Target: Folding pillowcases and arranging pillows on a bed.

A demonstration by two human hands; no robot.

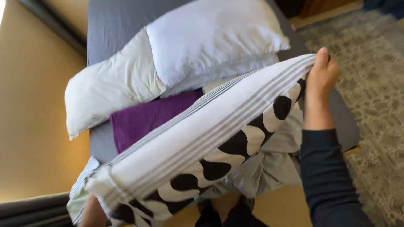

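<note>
- Pillowcase (210, 138), white with grey stripes on one face and black blobs on the other, is stretched taut between the person's two hands, over the near part of the bed (109, 21).
- Its long axis runs on a diagonal: low end near the bed's near-left corner, high end out over the bed's right edge.
- Right hand (320, 80) is clenched on the high end, thumb up, pinching the striped edge; dark sleeve (326, 176) trails back from the wrist.
- Left hand (91, 213) is at the low end, mostly hidden under bunched cloth; it looks to be gripping there, but the fingers cannot be seen, so I cannot tell for certain.
- Each hand has one end; neither is nearer the middle of the cloth.
- Beyond the pillowcase, toward the bed's head: two bare white pillows, one large pillow (210, 38) resting partly on top of a flatter pillow (109, 96) that hangs off the bed's left edge.
- Purple cloth (147, 120) lies on the bed's grey sheet, between the pillows and the pillowcase, its near edge covered by the stretched fabric.
- Grey crumpled fabric (273, 164) hangs below the pillowcase, at the bed's near edge.
- Patterned rug (374, 84) lies to the right of the bed; tan floor (29, 126) to the left.
- Nothing stands between the hands and the pillows except the held cloth itself.
</note>
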